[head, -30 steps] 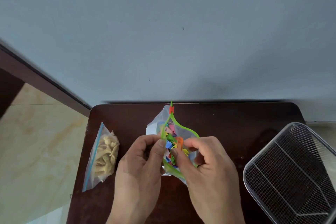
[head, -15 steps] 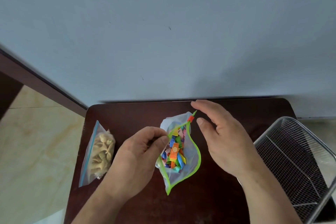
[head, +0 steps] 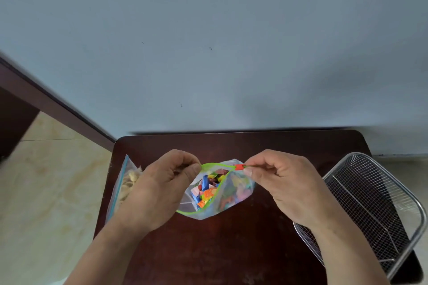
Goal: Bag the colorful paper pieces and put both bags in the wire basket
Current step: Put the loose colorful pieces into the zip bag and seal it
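Note:
A clear zip bag with a green rim [head: 234, 196] lies on the dark wooden table [head: 231, 250], its mouth gaping, with colorful paper pieces [head: 208, 188] inside. My left hand [head: 159, 190] pinches the left end of the green rim. My right hand [head: 287, 183] pinches the orange slider [head: 239, 167] at the rim's right end. A second bag with a blue rim [head: 126, 186], holding pale pieces, lies at the table's left edge, partly hidden by my left hand. The wire basket [head: 375, 210] stands at the right, with nothing in it.
A blue-grey wall rises right behind the table. Beige tiled floor [head: 51, 192] lies to the left, with a dark wooden frame [head: 46, 102] slanting along it. The basket overhangs the table's right edge.
My right hand came back onto the bag and took the orange slider. The bag turned so its rim runs left to right, stretched between both hands.

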